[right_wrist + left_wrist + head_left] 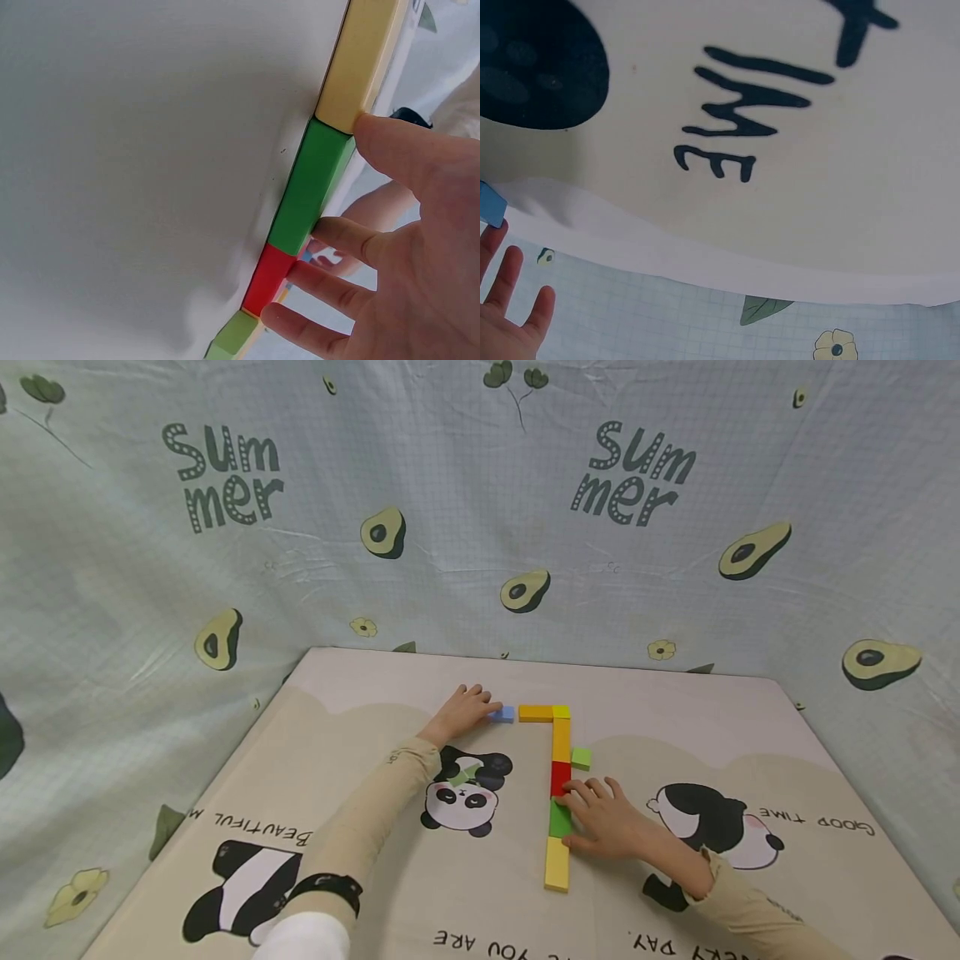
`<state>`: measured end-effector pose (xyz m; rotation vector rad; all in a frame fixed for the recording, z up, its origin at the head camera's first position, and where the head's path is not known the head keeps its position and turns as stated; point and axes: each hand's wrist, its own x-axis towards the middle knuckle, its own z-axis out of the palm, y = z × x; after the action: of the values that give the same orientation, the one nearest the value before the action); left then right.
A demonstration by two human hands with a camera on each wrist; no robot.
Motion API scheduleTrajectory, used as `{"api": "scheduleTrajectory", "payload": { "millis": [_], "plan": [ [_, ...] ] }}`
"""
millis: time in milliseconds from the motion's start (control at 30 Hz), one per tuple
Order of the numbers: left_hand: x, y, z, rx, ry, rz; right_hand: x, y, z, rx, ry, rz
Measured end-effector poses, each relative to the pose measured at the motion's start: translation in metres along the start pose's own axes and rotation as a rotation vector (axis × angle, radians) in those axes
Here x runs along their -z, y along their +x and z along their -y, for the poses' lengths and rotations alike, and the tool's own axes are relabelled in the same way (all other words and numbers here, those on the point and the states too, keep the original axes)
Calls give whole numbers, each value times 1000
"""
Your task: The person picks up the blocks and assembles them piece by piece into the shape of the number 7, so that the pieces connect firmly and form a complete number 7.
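Note:
In the head view, my left hand [463, 712] grips the left end of a blue block [507, 715] near the far side of the table. The left wrist view shows a fingertip right at the corner of the blue block [490, 205], the other fingers loosely spread; the thumb is hidden. My right hand [611, 820] lies along the right side of a block column, fingers spread and fairly straight. Its fingers touch the red block [268, 280] and green block [311, 180]; the thumb touches the pale yellow block [358, 64]. Between the blue block and the orange bar [536, 714] is a small gap.
At the column's far corner sits a small yellow block [561, 712], with an orange block [561, 740] below it. A light green block [581, 758] stands just right of the column. The table cover [360, 693] bears panda prints; a patterned curtain [450, 585] hangs behind.

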<state>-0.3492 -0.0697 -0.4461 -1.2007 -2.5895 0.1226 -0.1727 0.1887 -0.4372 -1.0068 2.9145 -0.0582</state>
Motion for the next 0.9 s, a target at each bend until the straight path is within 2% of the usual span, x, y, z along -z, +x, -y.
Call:
{"api": "scheduleTrajectory", "payload": {
  "millis": [367,900],
  "plan": [
    [-3,4,-2,19,6,36,0,0,0,8,-8,-10],
    [0,7,-4,6,19,18,-1,0,0,7,-6,-13]
  ]
}}
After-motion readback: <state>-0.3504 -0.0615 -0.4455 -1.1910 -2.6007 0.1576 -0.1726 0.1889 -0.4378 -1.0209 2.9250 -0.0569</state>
